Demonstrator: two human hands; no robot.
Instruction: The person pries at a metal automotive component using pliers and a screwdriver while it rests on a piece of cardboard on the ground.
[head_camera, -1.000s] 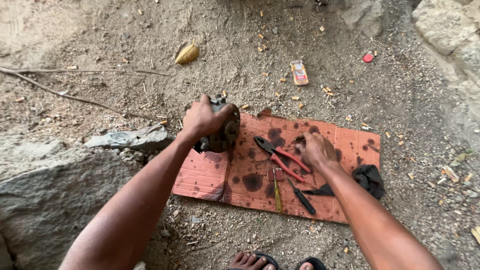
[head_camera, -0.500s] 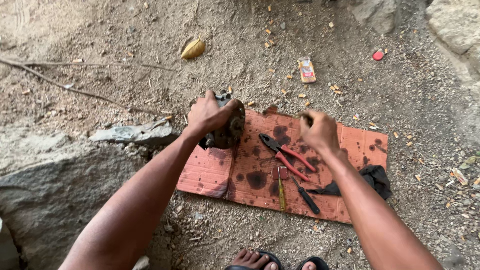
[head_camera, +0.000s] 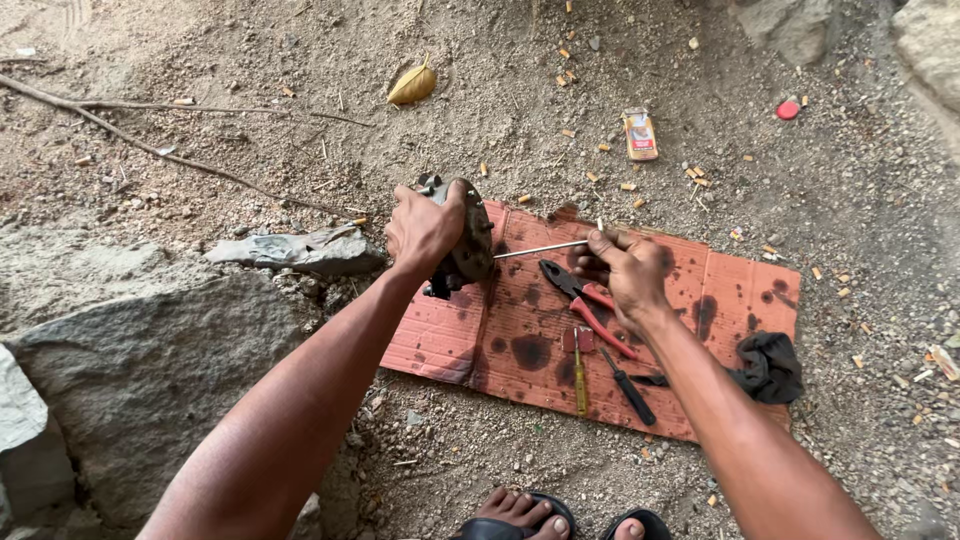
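the left hand (head_camera: 424, 228) grips a dark metal part (head_camera: 466, 240) at the cardboard sheet's (head_camera: 740, 290) far left edge. the right hand (head_camera: 628, 270) pinches a thin metal rod (head_camera: 540, 249) pointing into it. seating the rod likely needs steady alignment.

Red-handled pliers (head_camera: 585, 300) lie beside a black rag (head_camera: 770, 367).

both arms extended, left hand (head_camera: 425, 228) clenched, right hand (head_camera: 628, 268) pinching
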